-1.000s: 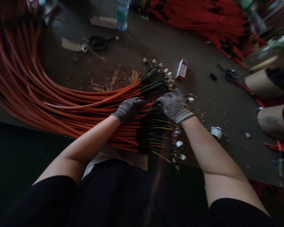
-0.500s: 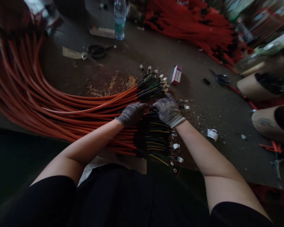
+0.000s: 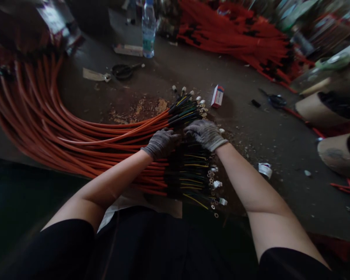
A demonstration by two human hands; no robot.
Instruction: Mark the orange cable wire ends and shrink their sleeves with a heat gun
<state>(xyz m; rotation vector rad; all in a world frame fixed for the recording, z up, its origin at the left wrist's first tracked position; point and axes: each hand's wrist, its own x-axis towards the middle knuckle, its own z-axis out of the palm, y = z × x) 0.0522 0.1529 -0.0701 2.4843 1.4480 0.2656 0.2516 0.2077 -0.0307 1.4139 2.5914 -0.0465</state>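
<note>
A large bundle of orange cables (image 3: 105, 130) curves across the table, with black sleeves and thin wires (image 3: 194, 165) at the near right end. The wires end in ring terminals (image 3: 212, 207) and white connectors (image 3: 217, 184). My left hand (image 3: 162, 142), in a grey glove, lies over the bundle, its fingers closed round a cable by the dark sleeves. My right hand (image 3: 203, 134), gloved too, is bent in a pinch just right of it, over the wires. Its fingertips are close to my left ones, and the part between them is dark and partly hidden.
A small red-and-white box (image 3: 217, 96) stands past the cable ends. Black-handled scissors (image 3: 124, 71) and a water bottle (image 3: 148, 33) are farther back. A red cable heap (image 3: 236, 35) lies behind; cardboard tubes (image 3: 335, 152) stand at right. Crumbs litter the table (image 3: 251, 128).
My right hand has shifted slightly left and turned flatter over the wires, covering the ends that stuck out beyond it. My left hand stays nearly in place. The view has tilted a little.
</note>
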